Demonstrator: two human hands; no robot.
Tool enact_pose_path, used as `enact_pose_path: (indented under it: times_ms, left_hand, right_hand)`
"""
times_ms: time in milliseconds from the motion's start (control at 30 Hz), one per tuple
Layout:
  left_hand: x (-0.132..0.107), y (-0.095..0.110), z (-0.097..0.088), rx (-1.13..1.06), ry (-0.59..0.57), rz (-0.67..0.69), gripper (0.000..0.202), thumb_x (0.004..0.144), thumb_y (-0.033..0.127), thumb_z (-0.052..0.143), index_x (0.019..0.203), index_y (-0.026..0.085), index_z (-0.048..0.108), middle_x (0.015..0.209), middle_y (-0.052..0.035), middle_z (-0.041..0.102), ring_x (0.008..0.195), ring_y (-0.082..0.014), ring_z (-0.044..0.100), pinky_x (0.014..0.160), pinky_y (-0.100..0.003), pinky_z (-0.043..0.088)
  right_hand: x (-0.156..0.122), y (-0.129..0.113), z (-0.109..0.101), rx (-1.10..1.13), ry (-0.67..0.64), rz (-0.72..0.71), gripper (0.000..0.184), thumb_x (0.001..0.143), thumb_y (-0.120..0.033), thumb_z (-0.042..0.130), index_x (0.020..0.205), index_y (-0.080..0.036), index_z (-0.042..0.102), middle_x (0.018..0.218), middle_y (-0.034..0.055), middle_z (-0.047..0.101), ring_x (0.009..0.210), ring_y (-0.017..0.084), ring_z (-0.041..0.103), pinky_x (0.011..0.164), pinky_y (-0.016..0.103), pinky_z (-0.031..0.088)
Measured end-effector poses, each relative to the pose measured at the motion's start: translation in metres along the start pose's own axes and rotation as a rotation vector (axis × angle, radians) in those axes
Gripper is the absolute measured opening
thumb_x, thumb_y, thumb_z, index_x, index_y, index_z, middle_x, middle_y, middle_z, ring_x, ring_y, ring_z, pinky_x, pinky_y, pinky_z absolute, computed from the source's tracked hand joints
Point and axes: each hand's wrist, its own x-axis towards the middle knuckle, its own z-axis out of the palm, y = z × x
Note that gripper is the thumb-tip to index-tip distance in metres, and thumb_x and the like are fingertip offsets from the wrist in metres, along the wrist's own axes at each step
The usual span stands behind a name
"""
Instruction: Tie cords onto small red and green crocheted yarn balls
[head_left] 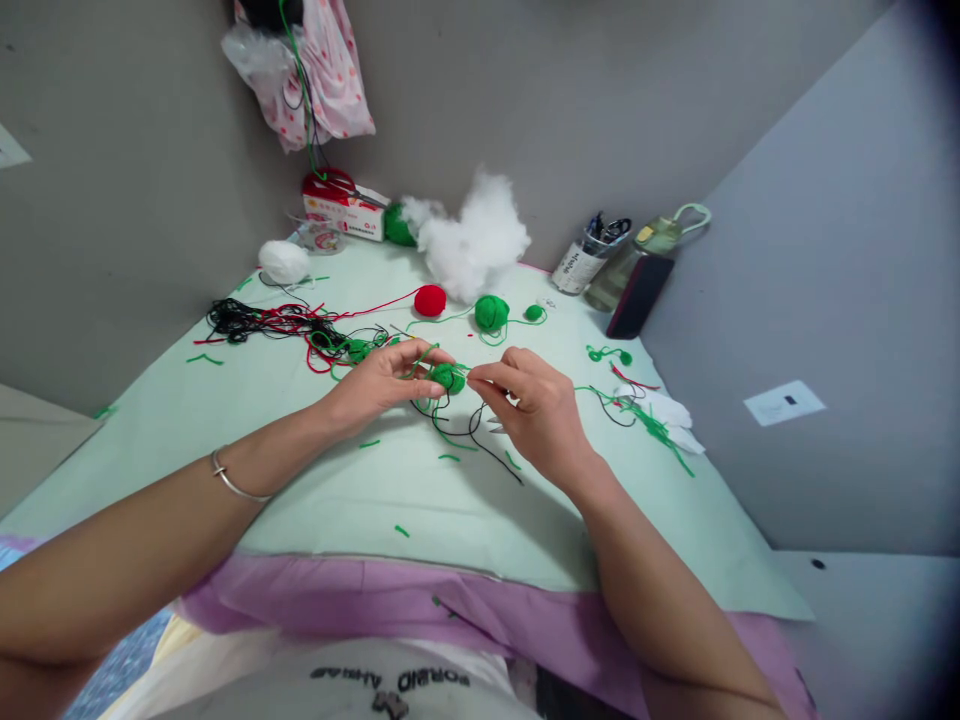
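Observation:
Between the thumb and fingers of my left hand (397, 377) is a small green crocheted ball (448, 378). Green and black yarn strands (474, 433) trail from it onto the table. My right hand (536, 405) is closed in a pinch just right of the ball, its fingertips at a thin green strand (462, 369). Whether a needle is in that pinch is too small to tell. A pointed metal tip (496, 426) shows under my right hand; the rest is hidden. Close behind sit a green yarn ball (492, 313) and a red ball (430, 301).
Tangled black and red yarn (262, 320) lies at the left, near a white yarn ball (284, 262). White stuffing (474, 235), a box with red-handled scissors (330, 184), a pen cup (581, 262), a bottle and a dark phone (639, 297) stand along the back. Yarn snippets dot the table.

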Motion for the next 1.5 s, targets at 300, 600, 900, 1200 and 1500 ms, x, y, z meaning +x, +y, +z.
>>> enact_pose_path:
  times_ms: [300, 600, 900, 1200, 1500]
  left_hand:
    - [0.000, 0.002, 0.003, -0.014, -0.020, 0.012, 0.035, 0.071, 0.027, 0.082, 0.105, 0.021, 0.072, 0.112, -0.0045, 0.065, 0.099, -0.0183, 0.061, 0.089, -0.034, 0.051]
    - [-0.002, 0.003, 0.004, -0.122, -0.028, 0.032, 0.030, 0.076, 0.030, 0.081, 0.103, 0.020, 0.072, 0.104, -0.0047, 0.068, 0.095, -0.0183, 0.062, 0.092, -0.037, 0.051]
    - [-0.003, 0.004, 0.005, -0.129, 0.007, 0.028, 0.029, 0.073, 0.027, 0.083, 0.099, 0.019, 0.074, 0.101, -0.0035, 0.070, 0.094, -0.0176, 0.063, 0.090, -0.034, 0.048]
    - [-0.004, 0.002, 0.006, -0.087, -0.027, 0.060, 0.027, 0.076, 0.031, 0.081, 0.100, 0.020, 0.074, 0.108, -0.0047, 0.072, 0.100, -0.0194, 0.063, 0.095, -0.036, 0.047]
    - [-0.004, -0.001, 0.009, -0.106, 0.033, 0.079, 0.027, 0.075, 0.030, 0.081, 0.097, 0.019, 0.073, 0.103, -0.0059, 0.073, 0.097, -0.0202, 0.064, 0.093, -0.037, 0.048]
  right_hand:
    - [-0.002, 0.001, 0.002, -0.031, -0.063, 0.028, 0.022, 0.099, -0.020, 0.054, 0.085, -0.021, 0.071, 0.071, 0.0006, 0.049, 0.070, 0.014, 0.047, 0.063, 0.028, 0.031]
    - [-0.001, 0.008, 0.009, 0.429, -0.028, 0.201, 0.011, 0.094, -0.022, 0.063, 0.086, -0.021, 0.071, 0.071, -0.0006, 0.053, 0.066, 0.013, 0.047, 0.062, 0.027, 0.036]
    - [-0.001, 0.010, 0.020, 0.624, -0.037, 0.304, 0.013, 0.090, -0.029, 0.069, 0.081, -0.019, 0.070, 0.075, -0.0010, 0.057, 0.063, 0.010, 0.044, 0.061, 0.027, 0.036]
    - [0.003, 0.021, 0.013, 0.814, -0.109, 0.313, 0.019, 0.085, -0.038, 0.074, 0.081, -0.020, 0.075, 0.073, -0.0002, 0.058, 0.063, 0.011, 0.045, 0.060, 0.027, 0.036]
    - [0.000, 0.006, 0.029, 0.894, -0.051, 0.459, 0.029, 0.083, -0.045, 0.073, 0.076, -0.018, 0.064, 0.066, -0.0028, 0.052, 0.059, 0.010, 0.038, 0.057, 0.026, 0.033]
